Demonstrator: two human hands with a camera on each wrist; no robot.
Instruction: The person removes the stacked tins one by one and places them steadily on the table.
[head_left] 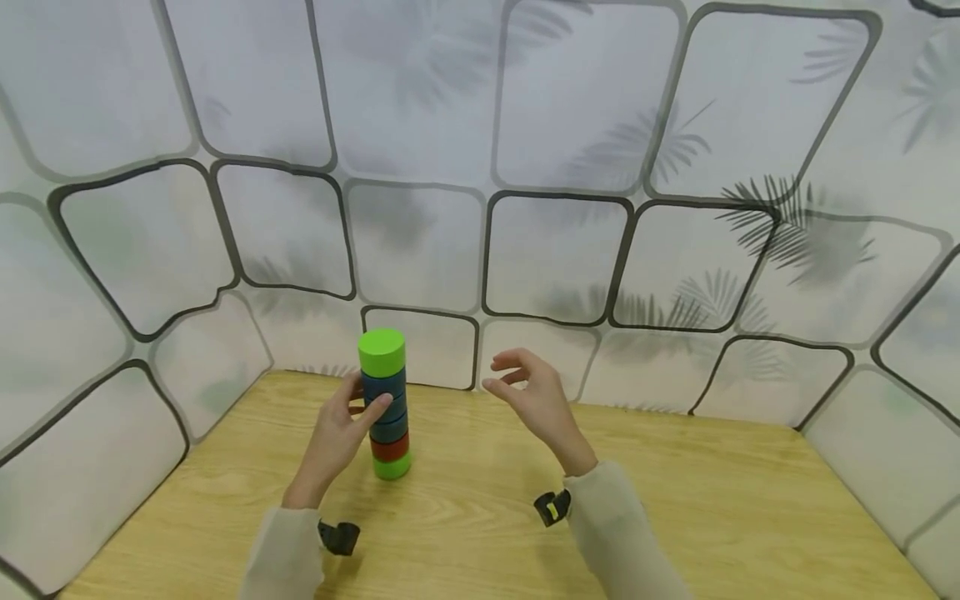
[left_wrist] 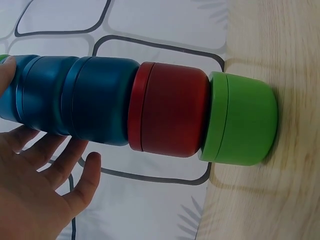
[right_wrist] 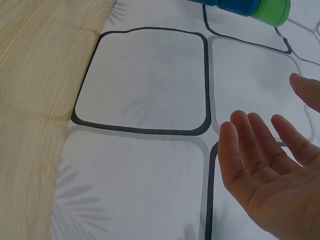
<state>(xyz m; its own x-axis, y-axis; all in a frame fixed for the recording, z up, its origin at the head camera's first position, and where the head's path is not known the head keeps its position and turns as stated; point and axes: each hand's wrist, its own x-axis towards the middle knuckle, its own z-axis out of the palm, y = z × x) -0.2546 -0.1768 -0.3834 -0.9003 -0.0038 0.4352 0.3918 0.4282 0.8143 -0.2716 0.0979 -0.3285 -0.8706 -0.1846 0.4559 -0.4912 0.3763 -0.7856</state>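
Observation:
A column of small round lidded tins stands upright on the wooden tabletop. From the top come a green tin, three blue tins, a red tin and a green tin at the base. My left hand holds the column from its left side at the blue tins, thumb across the front and fingers behind. Apart from the column, to its right, my right hand hovers with loosely bent fingers and nothing in it. Its fingers and thumb stand apart in the right wrist view.
A pale wall covering with dark rounded outlines and leaf prints rises behind the table and along both sides. The column stands near the table's back edge. Black wrist-camera mounts sit at both cuffs.

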